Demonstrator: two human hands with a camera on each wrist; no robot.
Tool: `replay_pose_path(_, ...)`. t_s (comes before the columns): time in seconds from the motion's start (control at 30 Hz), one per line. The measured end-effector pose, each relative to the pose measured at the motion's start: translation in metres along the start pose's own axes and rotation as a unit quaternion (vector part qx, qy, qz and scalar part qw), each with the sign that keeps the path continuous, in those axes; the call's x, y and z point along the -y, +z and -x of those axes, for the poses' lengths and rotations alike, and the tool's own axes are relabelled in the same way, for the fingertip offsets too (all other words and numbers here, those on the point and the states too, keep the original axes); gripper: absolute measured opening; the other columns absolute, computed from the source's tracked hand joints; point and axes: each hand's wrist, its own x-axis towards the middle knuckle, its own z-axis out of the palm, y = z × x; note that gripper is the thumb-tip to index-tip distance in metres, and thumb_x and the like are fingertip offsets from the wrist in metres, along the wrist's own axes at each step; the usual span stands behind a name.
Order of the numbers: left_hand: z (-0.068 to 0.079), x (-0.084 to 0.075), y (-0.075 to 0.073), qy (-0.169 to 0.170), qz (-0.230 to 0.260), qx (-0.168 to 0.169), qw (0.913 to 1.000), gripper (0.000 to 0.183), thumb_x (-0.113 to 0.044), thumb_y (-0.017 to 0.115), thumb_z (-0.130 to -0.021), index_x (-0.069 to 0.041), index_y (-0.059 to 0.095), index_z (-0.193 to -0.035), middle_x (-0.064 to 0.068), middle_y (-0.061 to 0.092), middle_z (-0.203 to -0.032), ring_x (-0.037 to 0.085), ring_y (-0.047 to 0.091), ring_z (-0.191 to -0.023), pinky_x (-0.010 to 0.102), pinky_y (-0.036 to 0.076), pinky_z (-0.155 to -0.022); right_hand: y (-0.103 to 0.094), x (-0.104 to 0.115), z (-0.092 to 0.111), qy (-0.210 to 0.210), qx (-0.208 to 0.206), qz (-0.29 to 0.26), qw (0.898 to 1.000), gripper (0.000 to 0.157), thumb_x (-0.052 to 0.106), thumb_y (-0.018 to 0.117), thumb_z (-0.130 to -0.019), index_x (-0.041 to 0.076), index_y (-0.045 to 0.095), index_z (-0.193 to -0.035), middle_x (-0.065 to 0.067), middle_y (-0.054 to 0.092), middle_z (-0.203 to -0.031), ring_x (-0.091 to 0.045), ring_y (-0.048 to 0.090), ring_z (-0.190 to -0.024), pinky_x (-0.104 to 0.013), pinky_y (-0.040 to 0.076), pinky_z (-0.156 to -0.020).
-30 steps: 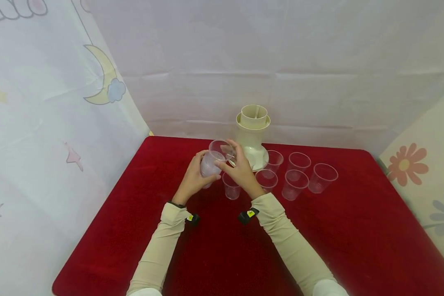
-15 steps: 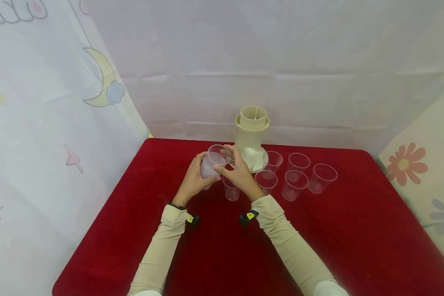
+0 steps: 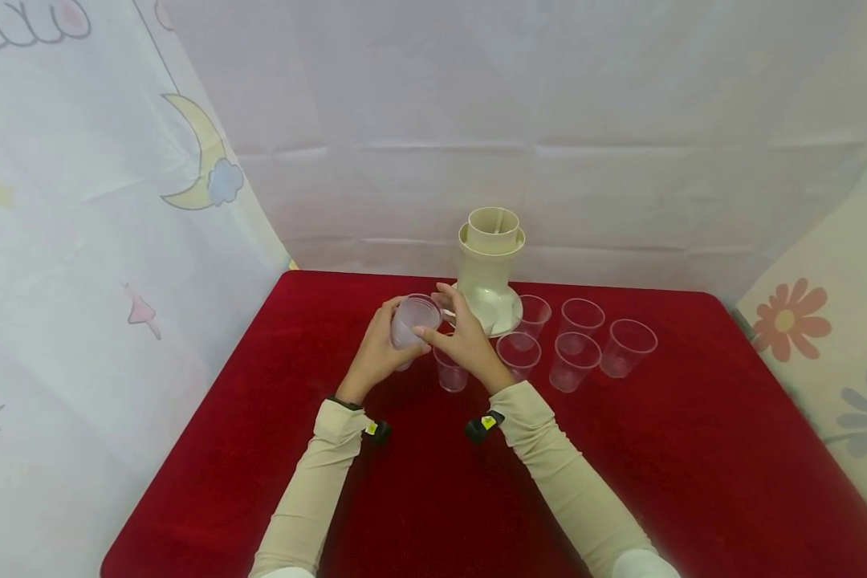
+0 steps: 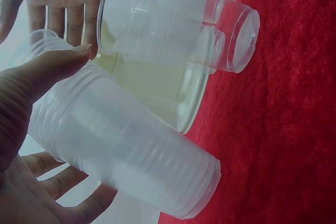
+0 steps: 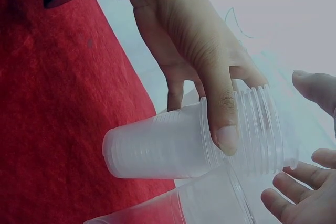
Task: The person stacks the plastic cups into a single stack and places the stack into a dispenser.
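Observation:
My left hand [image 3: 376,349] holds a stack of nested clear plastic cups [image 4: 131,140], thumb across the rims and fingers around the far side. The stack is tilted in the left wrist view, and its several rims sit close together in the right wrist view. My right hand [image 3: 470,337] is beside the stack's mouth with thumb and fingers spread. In the right wrist view a gap shows between these right fingers [image 5: 296,190] and the cup rims, and nothing is in the hand. Just under the right hand, a single clear cup [image 3: 452,377] stands on the red tabletop [image 3: 433,498].
Behind the right hand stands a cream cylindrical plastic piece [image 3: 486,277] on a round base. Several clear cups stand right of it, including a front cup [image 3: 574,365] and the rightmost cup [image 3: 627,349]. A pale curtain [image 3: 549,96] closes off the back.
The top cup, which stood out above the stack with my right hand around it, has sunk down into the stack. My right fingers have come off it; the left hand stays in place.

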Motion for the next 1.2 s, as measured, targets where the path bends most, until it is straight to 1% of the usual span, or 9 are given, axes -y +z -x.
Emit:
replay_pose_path(0.17,0.0,-0.001,0.001,-0.001,-0.002,0.002,1.0,0.085,-0.036,0.079,-0.066,-0.024,0.031,-0.135,0.001,0.046,-0.12,0.016,0.045,-0.104,0.038,0.046,-0.078,-0.001,-0.003,0.001,-0.004,-0.003,-0.005,1.0,0.078,0.028,0.072,-0.077,0.011,0.027,-0.138,-0.011,0.042,-0.134,-0.024,0.038,-0.125,-0.048,0.034,-0.097)
replay_pose_path(0.27,0.0,-0.002,0.001,0.001,-0.002,0.003,1.0,0.085,-0.037,0.079,-0.066,-0.023,0.031,-0.135,0.001,0.045,-0.121,0.016,0.045,-0.104,0.039,0.046,-0.078,-0.002,-0.001,0.002,-0.003,-0.001,0.0,1.0,0.078,0.027,0.071,-0.078,0.009,0.026,-0.138,-0.013,0.041,-0.134,-0.026,0.038,-0.125,-0.047,0.034,-0.097)
replay_pose_path(0.47,-0.001,-0.002,0.002,0.007,-0.001,0.002,1.0,0.085,-0.036,0.079,-0.066,-0.022,0.031,-0.135,0.002,0.045,-0.122,0.017,0.045,-0.106,0.04,0.046,-0.079,-0.008,0.026,0.008,0.01,-0.001,-0.004,1.0,0.075,0.014,0.069,-0.079,0.001,0.025,-0.138,-0.019,0.04,-0.134,-0.031,0.037,-0.124,-0.045,0.035,-0.098)
replay_pose_path(0.5,-0.001,-0.003,0.002,0.008,-0.001,0.002,1.0,0.085,-0.036,0.079,-0.066,-0.022,0.031,-0.135,0.003,0.045,-0.122,0.018,0.045,-0.106,0.041,0.046,-0.079,-0.009,0.031,0.009,0.015,-0.002,-0.006,1.0,0.074,0.012,0.069,-0.079,0.002,0.026,-0.138,-0.019,0.04,-0.134,-0.031,0.037,-0.124,-0.045,0.035,-0.098)
replay_pose_path(0.6,-0.001,-0.003,0.001,0.006,0.003,-0.002,1.0,0.085,-0.036,0.079,-0.065,-0.021,0.032,-0.135,0.003,0.044,-0.123,0.019,0.045,-0.106,0.042,0.047,-0.079,-0.011,0.036,0.011,0.02,-0.002,0.005,1.0,0.073,0.012,0.069,-0.08,0.001,0.026,-0.137,-0.019,0.04,-0.133,-0.032,0.038,-0.123,-0.044,0.036,-0.097)
replay_pose_path(0.77,0.001,0.0,0.0,-0.001,-0.003,-0.004,1.0,0.085,-0.035,0.08,-0.066,-0.022,0.031,-0.135,0.002,0.044,-0.123,0.018,0.045,-0.106,0.04,0.047,-0.078,-0.012,0.037,0.011,0.024,-0.005,0.006,1.0,0.073,0.01,0.069,-0.079,0.001,0.026,-0.137,-0.02,0.04,-0.133,-0.033,0.037,-0.123,-0.044,0.035,-0.098)
replay_pose_path(0.97,0.001,0.0,-0.001,0.005,-0.006,-0.003,1.0,0.086,-0.037,0.079,-0.065,-0.022,0.032,-0.135,0.003,0.045,-0.121,0.018,0.046,-0.104,0.041,0.046,-0.078,-0.016,0.038,0.013,0.017,-0.01,0.001,1.0,0.073,0.009,0.069,-0.079,0.002,0.026,-0.138,-0.02,0.04,-0.133,-0.033,0.037,-0.123,-0.048,0.033,-0.098)
replay_pose_path(1.2,0.002,-0.002,0.002,-0.002,-0.001,-0.002,1.0,0.084,-0.037,0.079,-0.066,-0.024,0.032,-0.134,0.002,0.045,-0.12,0.017,0.045,-0.103,0.04,0.045,-0.078,-0.023,0.037,0.019,0.006,-0.024,-0.013,1.0,0.071,0.01,0.068,-0.08,0.005,0.027,-0.138,-0.017,0.041,-0.133,-0.029,0.036,-0.124,-0.048,0.033,-0.098)
